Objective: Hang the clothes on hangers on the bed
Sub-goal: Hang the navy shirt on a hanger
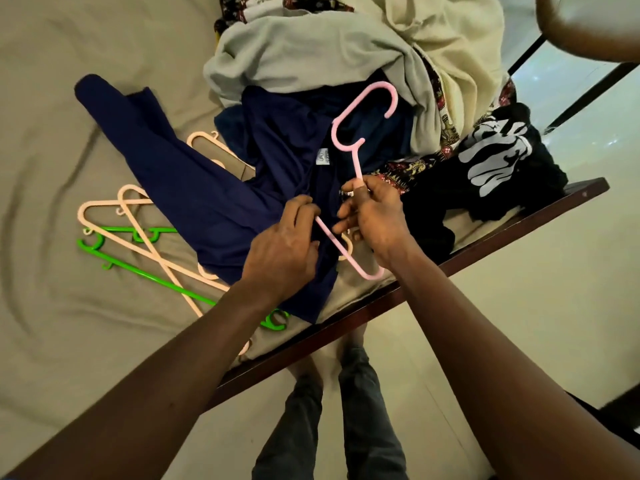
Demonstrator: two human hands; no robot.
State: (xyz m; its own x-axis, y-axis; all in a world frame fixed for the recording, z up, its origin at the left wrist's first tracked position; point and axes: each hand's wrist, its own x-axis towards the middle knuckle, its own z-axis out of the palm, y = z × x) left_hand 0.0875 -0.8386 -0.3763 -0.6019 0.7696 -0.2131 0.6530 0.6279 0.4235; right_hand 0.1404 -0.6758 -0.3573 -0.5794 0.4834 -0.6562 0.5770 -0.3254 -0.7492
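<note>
a home bedroom: a bed (69, 98) with a wrinkled beige sheet and dark wooden frame (433, 271), piled clothes (346, 46) at 12 o'clock, plastic hangers (138, 244) at 9 o'clock.

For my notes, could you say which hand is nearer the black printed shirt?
Right. The right hand, holding the pink hanger, is just beside the black printed shirt; the left hand grips navy fabric farther away.
</note>
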